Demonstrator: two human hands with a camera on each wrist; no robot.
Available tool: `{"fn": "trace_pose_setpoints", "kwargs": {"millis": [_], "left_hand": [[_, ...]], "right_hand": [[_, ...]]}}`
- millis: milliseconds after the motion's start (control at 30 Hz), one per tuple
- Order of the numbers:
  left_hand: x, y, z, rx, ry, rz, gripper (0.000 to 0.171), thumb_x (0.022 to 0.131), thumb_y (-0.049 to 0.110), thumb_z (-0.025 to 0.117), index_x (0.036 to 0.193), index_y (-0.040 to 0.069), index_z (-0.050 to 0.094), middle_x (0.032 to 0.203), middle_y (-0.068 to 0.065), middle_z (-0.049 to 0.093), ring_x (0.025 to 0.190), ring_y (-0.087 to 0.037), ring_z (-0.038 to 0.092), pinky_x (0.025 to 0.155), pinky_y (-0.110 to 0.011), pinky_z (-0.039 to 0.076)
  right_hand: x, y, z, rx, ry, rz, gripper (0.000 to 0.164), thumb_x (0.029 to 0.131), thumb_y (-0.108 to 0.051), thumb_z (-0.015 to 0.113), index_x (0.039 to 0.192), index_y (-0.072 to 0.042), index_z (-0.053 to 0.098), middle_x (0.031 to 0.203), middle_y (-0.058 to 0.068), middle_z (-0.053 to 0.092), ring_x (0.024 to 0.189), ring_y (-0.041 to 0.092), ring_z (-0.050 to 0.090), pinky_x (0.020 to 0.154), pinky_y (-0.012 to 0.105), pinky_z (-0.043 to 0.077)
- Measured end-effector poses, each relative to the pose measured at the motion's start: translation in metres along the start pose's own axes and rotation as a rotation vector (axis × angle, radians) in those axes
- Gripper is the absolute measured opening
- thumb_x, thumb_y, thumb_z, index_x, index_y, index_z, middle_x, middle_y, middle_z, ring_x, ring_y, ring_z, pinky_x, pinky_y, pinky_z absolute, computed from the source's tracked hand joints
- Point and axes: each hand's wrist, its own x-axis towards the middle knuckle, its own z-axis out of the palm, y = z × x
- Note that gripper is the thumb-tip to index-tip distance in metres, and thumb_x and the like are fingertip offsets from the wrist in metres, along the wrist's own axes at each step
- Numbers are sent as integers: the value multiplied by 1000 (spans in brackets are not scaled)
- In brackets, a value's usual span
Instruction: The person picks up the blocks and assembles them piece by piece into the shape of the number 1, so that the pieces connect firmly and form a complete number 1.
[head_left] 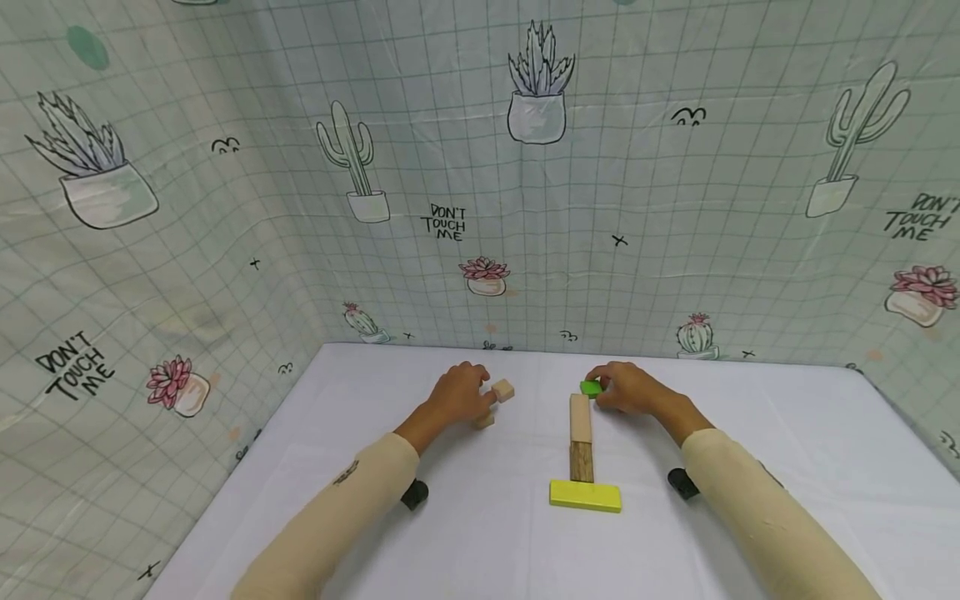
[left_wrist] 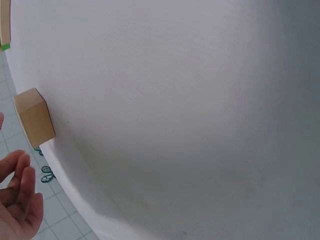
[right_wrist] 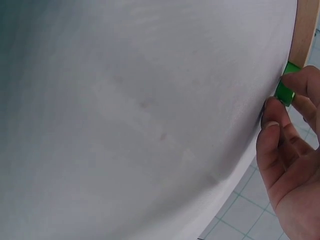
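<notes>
My right hand (head_left: 632, 389) pinches a small green block (head_left: 591, 388) between thumb and fingers at the far end of a row of blocks. In the right wrist view, the thumb lies on the green block (right_wrist: 286, 90), which overlaps the end of a pale wooden one. That row runs from a pale wooden block (head_left: 581, 418) through a dark-grained block (head_left: 581, 462) to a yellow block (head_left: 585, 496) set crosswise. Further left, my left hand (head_left: 461, 393) has loosely bent fingers beside a light wooden block (head_left: 503, 390). A second wooden block (head_left: 486, 420) is partly hidden below that hand.
A white cloth (head_left: 495, 525) covers the table. Behind and to the left hangs a grid-patterned curtain (head_left: 420, 283) with plant drawings. Small black devices (head_left: 415, 494) sit by both wrists, partly covered by the beige sleeves (head_left: 337, 517).
</notes>
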Motion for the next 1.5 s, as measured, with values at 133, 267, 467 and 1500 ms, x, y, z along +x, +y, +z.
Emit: {"fn": "trace_pose_setpoints", "kwargs": {"millis": [133,267,467,1500], "left_hand": [[4,0,1,6,-29,-10,40,97,30,63,126,4,65,115,-12,68,100,-26,64,87,-41,53],[8,1,4,-11,-58,-14,43,98,32,63,130,4,62,115,-11,70,102,-27,65,92,-44,51],[11,5,6,15,-66,-37,47,97,35,64,133,5,61,119,-12,70,108,-30,63,97,-48,45],[16,12,12,63,-47,-3,27,94,27,70,109,5,71,97,-5,73,89,-22,62,90,-45,40]], "right_hand": [[0,0,0,-2,3,-5,39,84,-8,72,122,-3,67,103,13,65,82,20,54,69,31,48],[-1,0,-1,-8,5,-6,39,84,-8,72,122,-3,68,103,13,65,83,20,54,72,33,48],[-2,-1,-2,-16,12,-12,37,85,-9,72,121,-4,68,103,13,65,86,21,54,76,36,49],[-3,-1,2,-32,24,-11,40,85,-9,72,125,-4,67,105,12,65,89,22,57,83,43,52]]}}
